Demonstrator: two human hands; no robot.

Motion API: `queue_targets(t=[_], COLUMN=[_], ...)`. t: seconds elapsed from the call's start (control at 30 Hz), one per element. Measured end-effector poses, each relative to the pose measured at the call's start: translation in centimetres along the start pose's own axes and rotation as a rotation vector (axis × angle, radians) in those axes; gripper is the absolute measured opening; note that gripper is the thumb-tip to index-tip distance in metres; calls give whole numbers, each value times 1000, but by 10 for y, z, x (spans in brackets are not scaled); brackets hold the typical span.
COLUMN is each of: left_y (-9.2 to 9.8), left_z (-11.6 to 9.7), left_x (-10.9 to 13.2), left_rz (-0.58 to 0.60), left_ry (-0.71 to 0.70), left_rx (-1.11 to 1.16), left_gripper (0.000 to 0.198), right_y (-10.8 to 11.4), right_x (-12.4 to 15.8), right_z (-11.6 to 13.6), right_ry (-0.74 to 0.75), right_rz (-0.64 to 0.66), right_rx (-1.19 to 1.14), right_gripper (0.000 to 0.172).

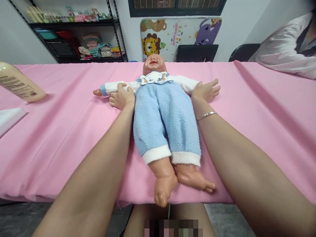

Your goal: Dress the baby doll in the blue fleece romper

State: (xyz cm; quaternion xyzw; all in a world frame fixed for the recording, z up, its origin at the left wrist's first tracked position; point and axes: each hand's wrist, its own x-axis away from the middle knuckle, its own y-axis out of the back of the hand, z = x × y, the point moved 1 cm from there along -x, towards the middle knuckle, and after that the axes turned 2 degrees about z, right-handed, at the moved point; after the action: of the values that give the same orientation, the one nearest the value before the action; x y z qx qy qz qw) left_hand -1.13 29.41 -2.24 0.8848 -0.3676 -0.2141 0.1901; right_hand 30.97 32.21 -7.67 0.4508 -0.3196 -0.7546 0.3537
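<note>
Under the left grip: left hand [122, 97] clasps the doll [165, 115] at its sleeved arm.
Right grip: right hand [206, 91] released, fingers spread over the far sleeve.
Doll: supine on pink counter [259, 108], between both forearms.
Handling: likely light; plush suit soft, plastic limbs stiff; hold the torso.
Beyond left grip: lotion bottle [18, 82].

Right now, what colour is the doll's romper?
Light blue with white cuffs, shown best in the head view: romper.

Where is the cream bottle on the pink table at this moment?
In the head view, the cream bottle lies on its side at the far left edge of the pink table, well left of the doll and the left hand.
</note>
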Motion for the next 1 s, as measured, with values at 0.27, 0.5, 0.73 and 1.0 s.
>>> queue_targets(t=[0.27,0.5,0.73,1.0], left_y=[10,30,24,22], left_z=[11,23,17,16], left_x=[-10,-21,-14,-14], left_rz=[167,205,532,787], left_ry=[-126,-336,-479,-369], left_rx=[-16,98,277,401], left_gripper=[10,15,23,30], right_y=[37,61,47,61], right_x=[26,42,44,40], right_z=[22,54,71,60], right_ry=[-11,191,-53,-143], right_rz=[-178,-76,463,750], right_rx=[-59,-444,-975,-1231], right_gripper=[38,12,38,8])
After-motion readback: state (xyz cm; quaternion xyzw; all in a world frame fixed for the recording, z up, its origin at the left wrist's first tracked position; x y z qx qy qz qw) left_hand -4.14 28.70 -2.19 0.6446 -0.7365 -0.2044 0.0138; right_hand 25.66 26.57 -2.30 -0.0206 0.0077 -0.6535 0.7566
